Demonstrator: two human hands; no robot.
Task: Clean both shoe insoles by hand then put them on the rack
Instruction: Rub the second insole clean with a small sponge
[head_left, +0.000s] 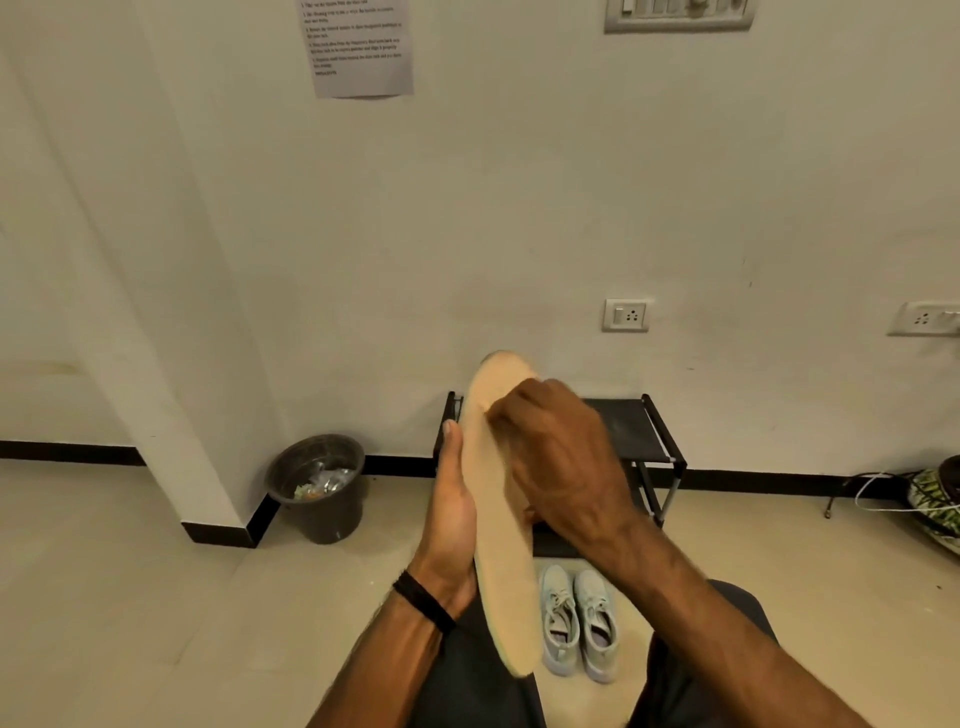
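A tan shoe insole (506, 571) stands nearly upright in front of me, toe end up. My left hand (449, 514) holds it from the left, thumb straight along its edge; the fingers are hidden behind it. My right hand (561, 457) lies across the upper half of the insole with its fingers curled against the face, and it covers that part. Behind my hands the black shoe rack (644, 431) stands against the wall. I see only one insole.
A pair of pale grey sneakers (579, 623) sits on the floor before the rack, between my knees. A dark bin (317, 488) with rubbish stands left of the rack beside a wall column. Another shoe and a white cord (935, 499) lie at the far right.
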